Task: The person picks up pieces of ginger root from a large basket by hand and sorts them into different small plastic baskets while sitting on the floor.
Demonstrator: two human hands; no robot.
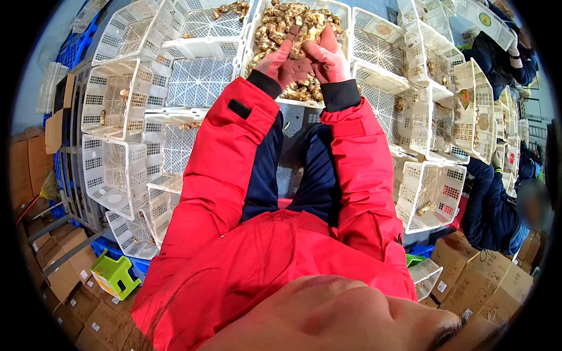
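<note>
brown knobbly roots between and beneath left fingers and right fingers, both curled inward, any pinch unclear

Pale wall, grey metal rack near brown cardboard boxes, bluish-grey floor

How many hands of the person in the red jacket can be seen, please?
2: the left hand is over the left part of the white basket, the right hand over its right part. Both show, so neither is hidden.
</note>
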